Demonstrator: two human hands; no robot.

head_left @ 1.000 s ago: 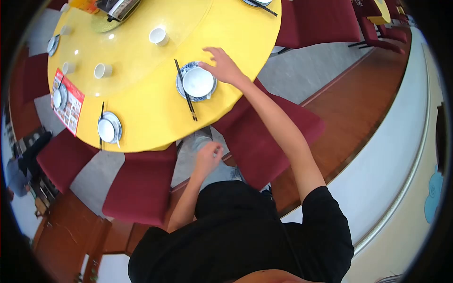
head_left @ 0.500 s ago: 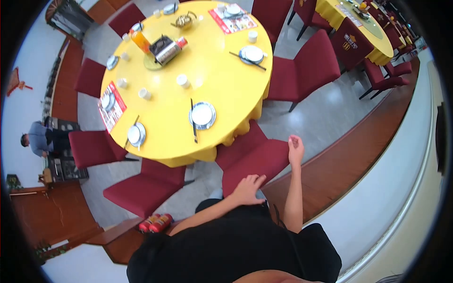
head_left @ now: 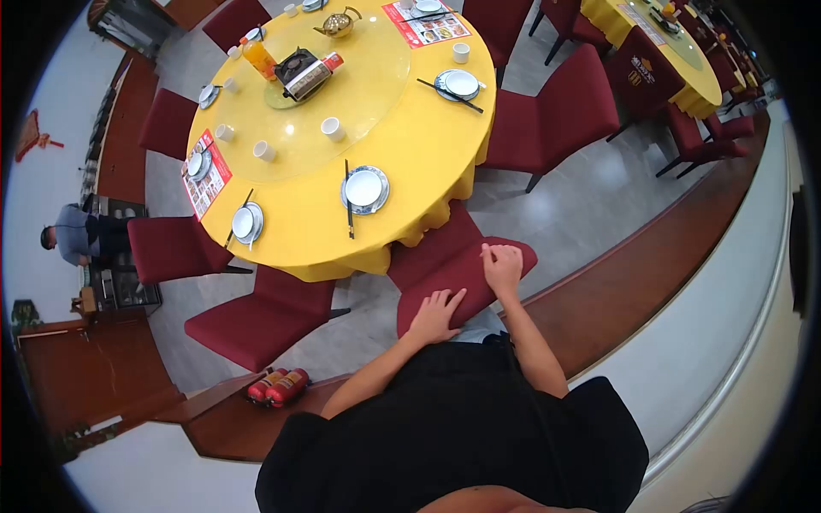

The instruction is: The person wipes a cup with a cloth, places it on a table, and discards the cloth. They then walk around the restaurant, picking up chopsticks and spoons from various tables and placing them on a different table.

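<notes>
A dark red upholstered chair (head_left: 457, 272) stands right in front of me, against the round table with the yellow cloth (head_left: 428, 184). My left hand (head_left: 436, 316) lies on its near part with the fingers stretched out and slightly apart. Over the right side of the same chair is my right hand (head_left: 502, 267), its fingers curled in, and nothing shows in it. On the table beyond the chair, a white bowl (head_left: 364, 188) sits on a blue-patterned plate, with dark chopsticks (head_left: 349, 201) to its left.
More red chairs (head_left: 552, 107) ring the table. A portable stove (head_left: 308, 75), orange bottle (head_left: 258, 58) and brass-coloured teapot (head_left: 339, 23) stand on it. Fire extinguishers (head_left: 286, 388) stand at lower left. A person (head_left: 75, 235) is at the far left. A wooden ledge (head_left: 641, 282) runs along the right.
My right hand has moved left from beside the chair to over it, its fingers curling in. My left hand has shifted slightly forward onto the chair. My view has moved a little.
</notes>
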